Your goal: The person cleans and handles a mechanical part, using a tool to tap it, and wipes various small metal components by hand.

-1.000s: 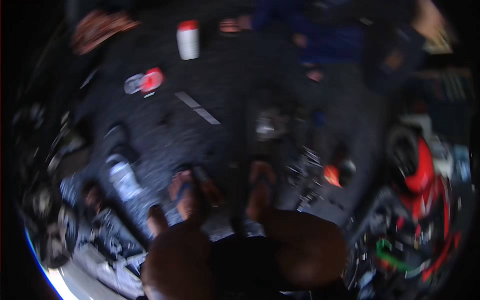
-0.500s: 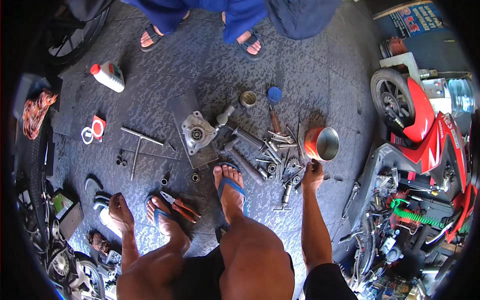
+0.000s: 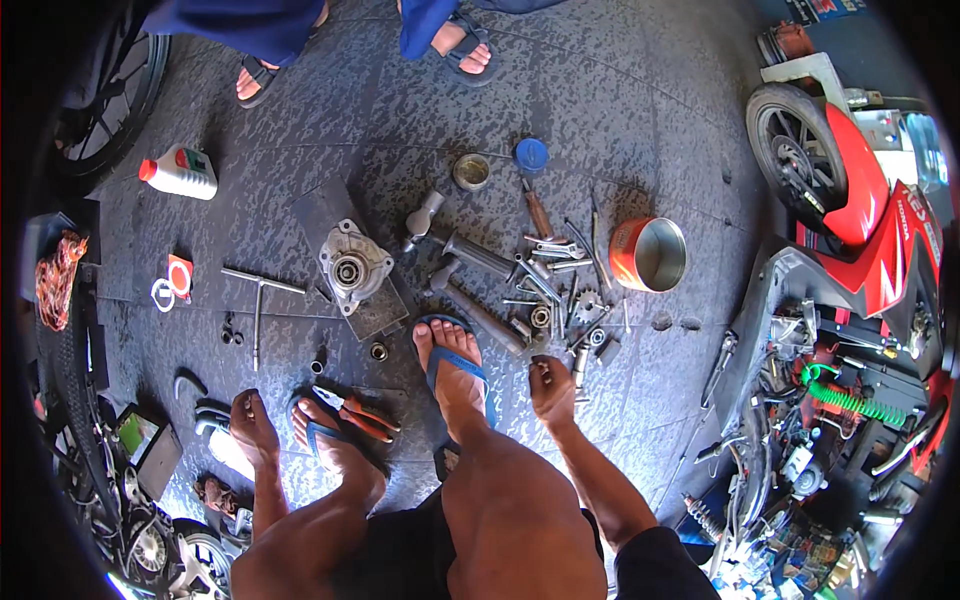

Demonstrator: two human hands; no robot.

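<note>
My left hand (image 3: pixel 255 430) hangs by my left knee, its fingers curled in with nothing showing in them. Beyond my right knee, my right hand (image 3: pixel 553 392) is low over the floor with bent fingers. Whatever its fingertips may hold is hidden. Close by lie a hammer (image 3: pixel 485 315), a toothed sprocket (image 3: pixel 588 306) and a short metal shaft (image 3: pixel 581 365). Several small wrenches and metal parts (image 3: pixel 545 278) lie just beyond. An orange tin can (image 3: pixel 630 255) stands at the right. A round metal housing (image 3: pixel 352 268) rests on a dark plate left of the hammers.
Orange-handled pliers (image 3: pixel 365 417) lie beside my left sandal. A T-handle wrench (image 3: pixel 260 310), a white bottle (image 3: pixel 185 172) and a second hammer (image 3: pixel 465 250) are on the floor. Another person's sandalled feet (image 3: pixel 470 48) stand ahead. A partly dismantled red motorbike (image 3: pixel 870 220) lines the right side.
My right hand has left the tin can's side and come left and nearer, below the tools. My left hand stays by the knee. The whole view has shifted a little.
</note>
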